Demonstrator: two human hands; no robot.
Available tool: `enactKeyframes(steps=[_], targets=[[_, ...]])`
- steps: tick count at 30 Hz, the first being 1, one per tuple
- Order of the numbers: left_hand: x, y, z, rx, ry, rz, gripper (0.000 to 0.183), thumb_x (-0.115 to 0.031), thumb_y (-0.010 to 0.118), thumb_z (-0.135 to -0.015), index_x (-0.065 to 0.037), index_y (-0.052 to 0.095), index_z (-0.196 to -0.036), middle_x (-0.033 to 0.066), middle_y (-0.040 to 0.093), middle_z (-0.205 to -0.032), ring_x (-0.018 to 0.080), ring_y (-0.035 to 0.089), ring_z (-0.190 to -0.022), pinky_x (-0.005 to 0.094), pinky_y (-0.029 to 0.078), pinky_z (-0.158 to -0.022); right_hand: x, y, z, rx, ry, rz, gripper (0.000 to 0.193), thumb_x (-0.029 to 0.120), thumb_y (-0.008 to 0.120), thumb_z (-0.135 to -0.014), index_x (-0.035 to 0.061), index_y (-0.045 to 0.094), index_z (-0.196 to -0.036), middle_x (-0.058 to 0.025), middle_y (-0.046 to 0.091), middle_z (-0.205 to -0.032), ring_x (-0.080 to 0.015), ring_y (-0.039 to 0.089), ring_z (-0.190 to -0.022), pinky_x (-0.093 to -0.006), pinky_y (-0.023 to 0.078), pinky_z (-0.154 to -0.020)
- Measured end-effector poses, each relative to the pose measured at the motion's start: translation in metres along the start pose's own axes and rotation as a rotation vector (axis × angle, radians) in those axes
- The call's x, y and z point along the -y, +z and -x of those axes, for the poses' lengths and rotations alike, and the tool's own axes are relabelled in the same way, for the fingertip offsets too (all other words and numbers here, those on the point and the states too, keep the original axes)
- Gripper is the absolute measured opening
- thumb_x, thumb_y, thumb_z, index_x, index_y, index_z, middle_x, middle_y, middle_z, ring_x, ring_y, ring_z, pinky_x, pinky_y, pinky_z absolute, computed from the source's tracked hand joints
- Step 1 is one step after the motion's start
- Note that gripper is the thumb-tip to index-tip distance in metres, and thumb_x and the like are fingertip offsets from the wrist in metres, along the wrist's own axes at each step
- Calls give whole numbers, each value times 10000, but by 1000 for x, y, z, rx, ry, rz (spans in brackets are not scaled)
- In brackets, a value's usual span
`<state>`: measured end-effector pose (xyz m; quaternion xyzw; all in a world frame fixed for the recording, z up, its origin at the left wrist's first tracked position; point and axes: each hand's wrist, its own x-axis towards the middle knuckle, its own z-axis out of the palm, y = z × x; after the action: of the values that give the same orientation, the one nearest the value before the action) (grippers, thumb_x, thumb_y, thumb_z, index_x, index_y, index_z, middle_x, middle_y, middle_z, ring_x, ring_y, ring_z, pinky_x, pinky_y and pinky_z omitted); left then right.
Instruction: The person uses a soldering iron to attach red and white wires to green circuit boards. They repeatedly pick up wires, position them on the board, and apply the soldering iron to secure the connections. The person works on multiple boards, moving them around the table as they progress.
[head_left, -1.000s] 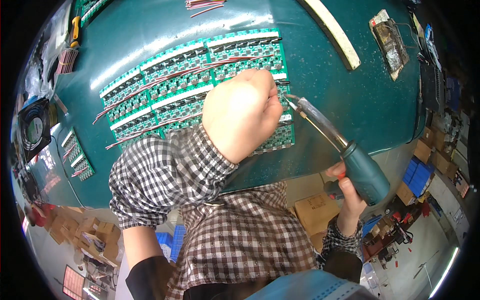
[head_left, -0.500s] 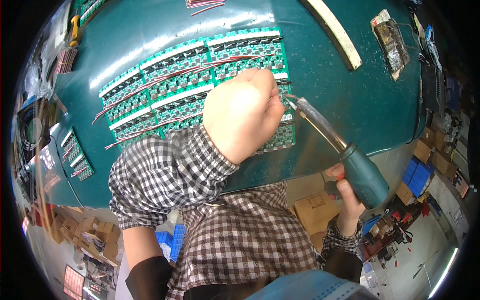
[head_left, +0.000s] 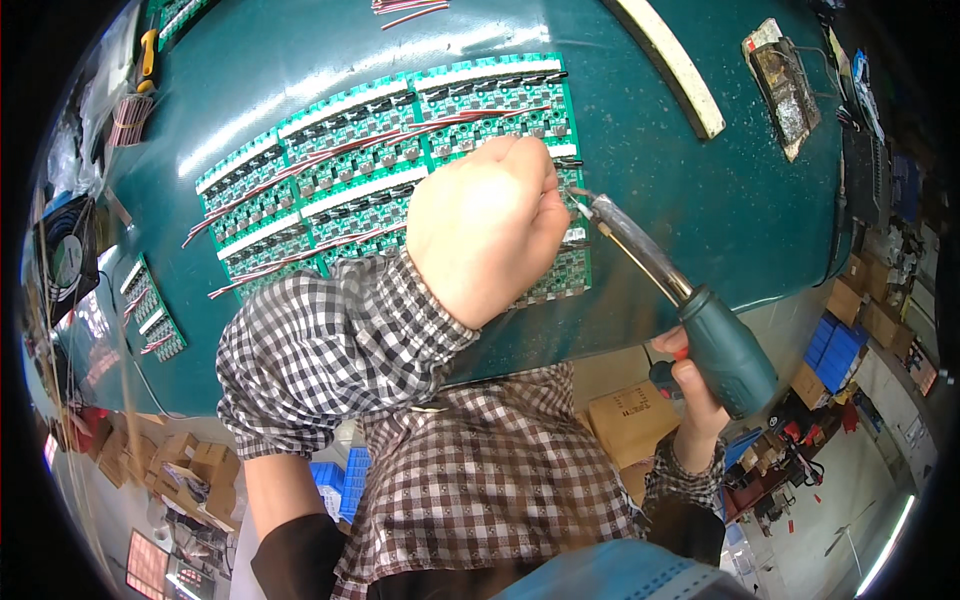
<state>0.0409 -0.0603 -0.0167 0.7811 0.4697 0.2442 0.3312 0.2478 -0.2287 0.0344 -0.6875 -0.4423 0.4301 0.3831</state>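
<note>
My right hand [head_left: 697, 392] grips the dark green handle of a soldering gun [head_left: 732, 350], a finger at its red trigger. Its metal barrel points up and left, and the tip is at the right edge of the green circuit boards [head_left: 350, 147], close beside my left hand. My left hand [head_left: 487, 225] is closed in a fist over the boards' right part, thumb side toward the tip. Whatever its fingers pinch is hidden. The boards lie joined in rows, with white strips and black parts. Red and white wires [head_left: 330, 153] run across them.
A green mat [head_left: 660, 220] covers the table. A pale curved bar [head_left: 672, 65] and a worn metal block [head_left: 783, 95] lie at far right. A small board [head_left: 153, 310] lies at left, below a wire bundle [head_left: 131, 120]. More wires [head_left: 412, 8] lie at the far edge.
</note>
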Motion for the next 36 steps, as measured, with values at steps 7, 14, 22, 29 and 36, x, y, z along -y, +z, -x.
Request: enactKeyframes(steps=[7,14,22,29,36], targets=[[1,1,1,-20,5,-1,84,-23,610,-684,-57,535,-697,55,510,-599,219,530,-526,331,421,-479,4,3,-2,-31,-14,49,468,185,801,-694,-41,593,-1047,-99,680,-837,-181,649,-802,-306,502,-758],[0,0,1,-7,-7,11,89,-26,613,-689,-60,531,-696,57,506,-598,225,528,-525,333,420,-478,6,3,-2,-31,-8,94,411,194,799,-691,-12,629,-1002,-82,685,-826,-181,645,-803,-315,489,-772],[0,0,0,-17,7,8,100,-21,617,-686,-62,526,-696,54,502,-596,223,529,-525,333,416,-472,4,-1,-4,16,-76,191,401,185,797,-690,-14,626,-993,-84,681,-835,-182,641,-790,-314,487,-758],[1,2,0,-14,3,-9,103,-17,617,-684,-62,525,-692,52,498,-592,217,523,-518,327,412,-467,6,3,-2,-55,-63,63,447,176,800,-692,-47,601,-1025,-109,672,-845,-177,641,-768,-293,495,-720],[1,2,0,-14,6,-19,99,-16,617,-683,-61,529,-692,52,500,-592,213,523,-519,324,414,-468,8,3,-4,-45,-50,43,463,187,804,-691,-52,598,-1030,-107,671,-841,-180,644,-778,-295,497,-733]])
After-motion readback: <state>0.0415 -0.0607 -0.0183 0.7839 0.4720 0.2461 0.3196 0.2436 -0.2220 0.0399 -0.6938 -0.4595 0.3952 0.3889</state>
